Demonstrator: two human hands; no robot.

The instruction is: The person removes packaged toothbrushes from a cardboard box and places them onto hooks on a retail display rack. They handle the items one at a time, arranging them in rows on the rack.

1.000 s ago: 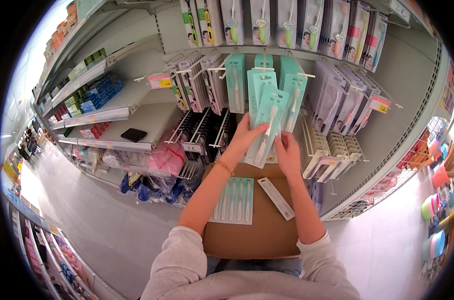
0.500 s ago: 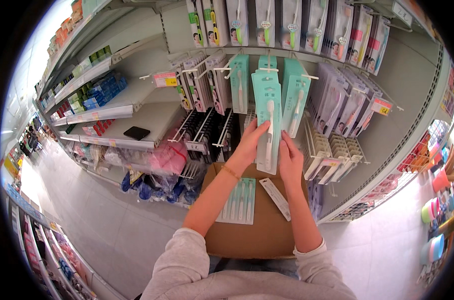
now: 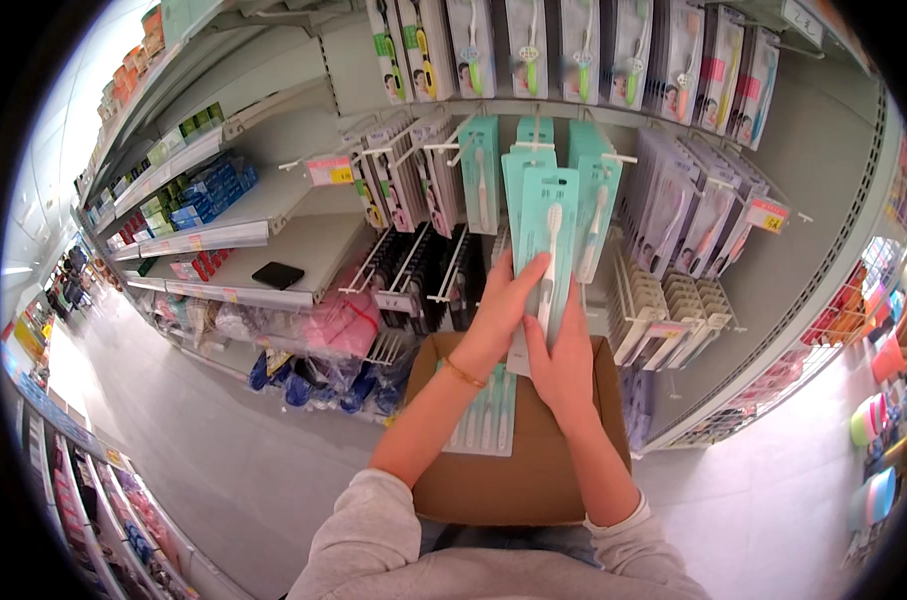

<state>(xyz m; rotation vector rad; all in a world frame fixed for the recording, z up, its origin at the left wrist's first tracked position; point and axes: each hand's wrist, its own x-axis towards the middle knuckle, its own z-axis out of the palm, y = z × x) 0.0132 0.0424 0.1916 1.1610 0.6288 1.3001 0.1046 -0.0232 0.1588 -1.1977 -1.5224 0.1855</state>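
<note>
Nearest: grey sleeves [image 3: 363, 515], pushed up, soft knit-like cloth. Between the forearms stands an open box [image 3: 513, 492], plain brown corrugated card, matt, straight-walled. Slim brushes in pale packaging [image 3: 489, 425] lie flat in it, handles side by side; the left forearm partly covers them. A thin tan bracelet [image 3: 465, 373] rings the left wrist.

Hands: left hand [image 3: 498, 315] closed on the left edge of a teal toothbrush pack [image 3: 553, 250], thumb across its face. Right hand [image 3: 565, 365] pinches the lower part of that pack, thumb in front, fingers along the far edge. Pack's place: nearly upright above the box's far rim, in front of the display. Flat card back, glossy moulded clear front, white brush inside. Another teal card [image 3: 516, 185] shows behind it; whether it is gripped too, I cannot tell.

Step in hand, my reading: two-handed handling and squaring of the pack. Any next move calls for a firm, light pinch, since slick plastic could slide and thin card could bend.

Just beyond: teal hanging packs [image 3: 481, 180] on pale metal hooks [image 3: 621, 158], lilac-toned packs [image 3: 663, 200] to the right, dark packs [image 3: 398, 265] to the left. Above hangs a row of long clear-fronted packs [image 3: 528, 50].

Farther left: black slab [image 3: 278, 275], rounded corners, phone-like, on a smooth grey shelf [image 3: 303, 245]; crinkly pink plastic-wrapped goods [image 3: 338, 325] below. Blue boxes [image 3: 213, 190], small and square-edged, sit deeper along the run.
</note>
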